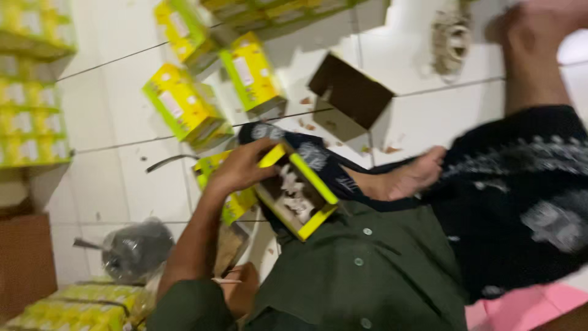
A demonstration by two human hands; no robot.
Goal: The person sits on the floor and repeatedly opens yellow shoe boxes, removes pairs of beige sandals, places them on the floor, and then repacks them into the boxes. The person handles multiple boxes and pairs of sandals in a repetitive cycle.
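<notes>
Head-camera view, two readers of the figure.

**Q:** What does the left hand (242,167) do?

**A:** Its fingers are closed over the upper edge of an open yellow carton (297,195), which rests tilted on the person's lap against a green shirt (367,270). The open face points upward, apparently so the pale, crumpled contents stay inside and stay visible.

**Q:** And the right hand (536,24)?

**A:** It is raised at the upper right corner, blurred and partly cropped; whether its fingers are apart or together cannot be told, and nothing is seen in it.

**Q:** Why is so much spread on the floor?

**A:** Closed yellow cartons (184,104) lie loosely on the white tiled floor (116,178), near the lap, seemingly within arm's reach. Further yellow cartons (27,116) stand in tidy rows at the left edge. An open brown cardboard box (349,98) lies on its side just beyond the knee. A dark plastic bag (135,248) sits at lower left.

**Q:** Whose is the bare foot (407,178)?

**A:** It emerges from dark patterned cloth (520,196); likely the seated person's own, though blur leaves this uncertain.
</notes>
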